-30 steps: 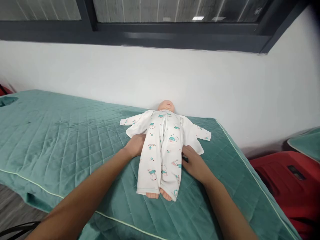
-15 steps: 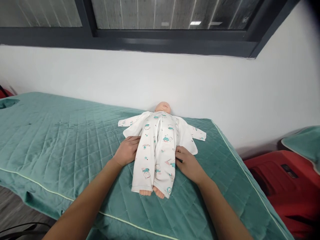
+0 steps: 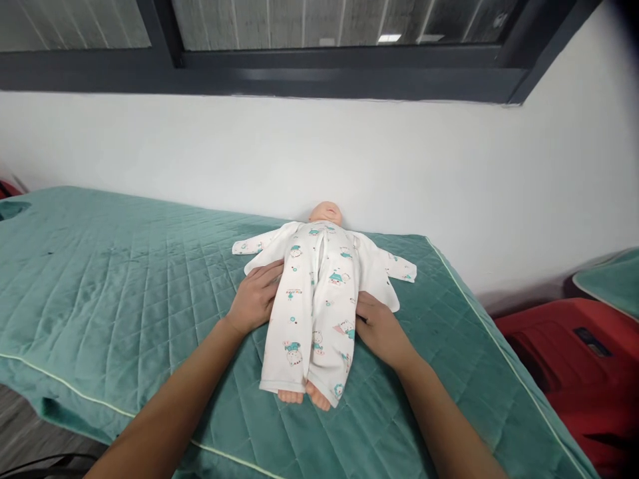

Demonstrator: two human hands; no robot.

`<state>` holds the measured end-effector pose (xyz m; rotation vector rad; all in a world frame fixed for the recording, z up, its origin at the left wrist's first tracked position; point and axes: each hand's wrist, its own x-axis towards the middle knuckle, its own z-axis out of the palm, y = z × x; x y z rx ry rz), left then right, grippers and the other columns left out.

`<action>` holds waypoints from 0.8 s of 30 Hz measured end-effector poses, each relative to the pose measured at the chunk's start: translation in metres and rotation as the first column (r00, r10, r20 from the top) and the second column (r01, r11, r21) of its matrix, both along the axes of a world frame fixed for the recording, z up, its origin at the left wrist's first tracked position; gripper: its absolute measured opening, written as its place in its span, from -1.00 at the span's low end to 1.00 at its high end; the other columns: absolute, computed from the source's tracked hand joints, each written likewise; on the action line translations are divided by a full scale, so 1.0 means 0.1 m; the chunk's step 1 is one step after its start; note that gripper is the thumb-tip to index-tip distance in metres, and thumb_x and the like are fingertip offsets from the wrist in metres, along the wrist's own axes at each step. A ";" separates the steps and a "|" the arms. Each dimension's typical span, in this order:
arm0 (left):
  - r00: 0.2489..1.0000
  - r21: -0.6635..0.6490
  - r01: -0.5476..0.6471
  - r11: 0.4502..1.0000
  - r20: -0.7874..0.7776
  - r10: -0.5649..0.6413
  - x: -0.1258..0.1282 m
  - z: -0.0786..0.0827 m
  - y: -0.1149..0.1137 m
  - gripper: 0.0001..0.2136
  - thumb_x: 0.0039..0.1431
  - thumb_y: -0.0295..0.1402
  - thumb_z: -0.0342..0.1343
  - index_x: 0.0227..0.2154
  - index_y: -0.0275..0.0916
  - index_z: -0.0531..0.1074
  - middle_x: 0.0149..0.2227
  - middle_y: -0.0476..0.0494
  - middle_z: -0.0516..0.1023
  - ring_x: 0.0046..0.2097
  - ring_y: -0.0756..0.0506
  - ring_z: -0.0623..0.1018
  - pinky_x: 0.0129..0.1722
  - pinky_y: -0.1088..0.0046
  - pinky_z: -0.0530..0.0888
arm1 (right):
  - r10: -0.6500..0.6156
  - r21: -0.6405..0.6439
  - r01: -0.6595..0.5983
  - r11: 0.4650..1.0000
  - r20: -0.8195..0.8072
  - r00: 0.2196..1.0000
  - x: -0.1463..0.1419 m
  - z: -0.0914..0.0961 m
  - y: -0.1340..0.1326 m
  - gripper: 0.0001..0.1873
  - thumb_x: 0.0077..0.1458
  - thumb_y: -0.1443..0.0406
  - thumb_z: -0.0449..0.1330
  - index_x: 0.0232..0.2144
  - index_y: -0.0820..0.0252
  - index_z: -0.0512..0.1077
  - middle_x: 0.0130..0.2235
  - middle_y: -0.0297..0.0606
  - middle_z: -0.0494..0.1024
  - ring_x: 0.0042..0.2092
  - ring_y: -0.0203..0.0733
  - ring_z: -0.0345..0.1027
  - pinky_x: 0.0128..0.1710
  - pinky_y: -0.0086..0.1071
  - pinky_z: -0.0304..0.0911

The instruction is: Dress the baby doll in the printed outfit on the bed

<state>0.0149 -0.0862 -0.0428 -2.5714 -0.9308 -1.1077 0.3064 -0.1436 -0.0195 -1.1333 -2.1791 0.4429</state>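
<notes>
A baby doll (image 3: 326, 212) lies on its back, its head against the wall and its bare feet (image 3: 290, 396) towards me. White printed trousers (image 3: 292, 332) cover its legs and reach up to the chest. Beneath them spreads a white jacket (image 3: 374, 269), open at the front, sleeves out to both sides. My left hand (image 3: 256, 297) rests along the trousers' left edge, fingers stretched out and touching the cloth, thumb hidden. At the right edge, my right hand (image 3: 382, 327) has curled fingers closed on the trouser side; the fingertips are partly hidden.
A green quilted cover (image 3: 150, 286) with pale piping lies under the doll. Behind it rise a white wall (image 3: 200, 153) and a dark window frame (image 3: 324, 80). Red plastic furniture (image 3: 559, 359) stands at the right, with green cloth (image 3: 614, 279) over its top.
The view has shifted slightly. My left fingers have moved a little up along the trouser edge and look more spread. My right hand stays at the other side.
</notes>
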 end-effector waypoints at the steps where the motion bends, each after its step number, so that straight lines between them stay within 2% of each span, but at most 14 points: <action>1: 1.000 -0.002 0.010 1.000 0.016 -0.010 0.00 0.00 0.02 -0.72 0.28 -0.38 0.01 0.02 -0.16 0.46 0.17 -0.23 0.44 0.26 -0.19 0.35 0.10 0.15 0.38 | 0.013 -0.037 -0.014 0.999 -0.043 0.999 0.00 0.02 0.00 -0.65 0.17 0.48 0.01 -0.27 0.08 0.57 -0.15 -0.24 0.56 -0.07 -0.10 0.38 -0.07 -0.24 0.31; 5: 0.997 -0.032 0.055 0.998 0.053 -0.053 0.00 -0.03 0.07 -0.67 0.28 -0.37 0.00 0.07 -0.13 0.43 0.23 -0.23 0.38 0.30 -0.20 0.29 0.13 0.12 0.37 | 0.003 -0.110 -0.017 0.994 -0.120 0.993 0.01 0.08 0.01 -0.66 0.20 0.40 0.03 -0.17 0.02 0.57 -0.01 -0.31 0.56 0.02 -0.09 0.40 0.00 -0.25 0.29; 8: 0.997 -0.050 0.066 0.997 0.050 -0.063 -0.02 -0.03 0.05 -0.71 0.26 -0.40 -0.02 -0.02 -0.14 0.49 0.21 -0.22 0.40 0.29 -0.20 0.32 0.13 0.13 0.37 | -0.018 -0.166 -0.002 0.986 -0.118 0.993 0.04 0.13 -0.01 -0.70 0.18 0.36 0.06 -0.22 0.03 0.59 -0.02 -0.33 0.58 -0.04 -0.06 0.44 -0.05 -0.25 0.31; 10: 0.997 -0.080 0.066 0.995 0.043 -0.063 -0.02 -0.02 0.01 -0.73 0.23 -0.45 -0.03 -0.13 -0.17 0.54 0.16 -0.21 0.46 0.25 -0.19 0.37 0.13 0.14 0.37 | -0.014 -0.228 -0.007 0.974 -0.091 0.996 0.07 0.17 -0.05 -0.70 0.16 0.37 0.06 -0.31 0.05 0.60 -0.10 -0.35 0.61 -0.12 -0.07 0.47 -0.12 -0.28 0.32; 13: 0.995 -0.212 0.078 0.974 0.083 -0.062 -0.04 0.02 -0.05 -0.77 0.19 -0.47 -0.03 -0.31 -0.20 0.55 0.13 -0.21 0.48 0.19 -0.18 0.42 0.14 0.16 0.37 | -0.019 -0.342 -0.012 0.940 -0.088 0.996 0.11 0.21 -0.10 -0.71 0.14 0.34 0.07 -0.39 0.07 0.61 -0.28 -0.38 0.63 -0.23 -0.08 0.49 -0.23 -0.31 0.33; 15: 0.986 -0.343 0.110 0.933 0.158 -0.059 -0.06 0.06 -0.07 -0.79 0.17 -0.45 -0.03 -0.40 -0.22 0.52 0.19 -0.21 0.42 0.19 -0.20 0.42 0.16 0.15 0.37 | -0.058 -0.410 0.004 0.912 -0.121 0.991 0.14 0.23 -0.13 -0.73 0.15 0.26 0.10 -0.39 0.09 0.61 -0.36 -0.38 0.62 -0.26 -0.07 0.48 -0.27 -0.32 0.33; 17: 0.963 -0.438 0.163 0.884 0.264 -0.047 -0.09 0.08 -0.06 -0.82 0.17 -0.41 -0.02 -0.37 -0.22 0.50 0.24 -0.21 0.34 0.23 -0.22 0.38 0.20 0.13 0.33 | -0.106 -0.449 0.027 0.893 -0.153 0.983 0.16 0.24 -0.14 -0.74 0.16 0.19 0.12 -0.37 0.12 0.60 -0.36 -0.36 0.62 -0.25 -0.08 0.47 -0.25 -0.32 0.34; 20: 0.890 -0.462 0.163 0.872 0.450 0.072 -0.14 0.07 0.00 -0.78 0.21 -0.33 -0.01 -0.14 -0.19 0.47 0.27 -0.21 0.29 0.28 -0.23 0.29 0.24 0.09 0.28 | -0.166 -0.473 0.043 0.880 -0.221 0.961 0.19 0.22 -0.13 -0.72 0.17 0.12 0.15 -0.32 0.15 0.57 -0.33 -0.32 0.61 -0.24 -0.12 0.46 -0.19 -0.32 0.32; 22: 0.813 -0.470 0.042 0.882 0.529 0.243 -0.17 0.02 0.06 -0.76 0.24 -0.29 -0.02 -0.10 -0.17 0.43 0.24 -0.20 0.31 0.27 -0.22 0.30 0.23 0.08 0.29 | -0.258 -0.459 0.105 0.882 -0.285 0.923 0.22 0.20 -0.09 -0.70 0.16 0.09 0.16 -0.31 0.16 0.55 -0.31 -0.28 0.62 -0.22 -0.12 0.46 -0.13 -0.30 0.31; 24: 0.741 -0.503 -0.152 0.851 0.511 0.435 -0.18 -0.05 0.13 -0.79 0.23 -0.27 0.00 -0.15 -0.18 0.43 0.17 -0.23 0.36 0.23 -0.23 0.33 0.22 0.07 0.30 | -0.419 -0.423 0.271 0.865 -0.308 0.854 0.30 0.14 -0.02 -0.69 0.13 0.06 0.17 -0.31 0.16 0.54 -0.26 -0.24 0.62 -0.17 -0.09 0.46 -0.05 -0.25 0.28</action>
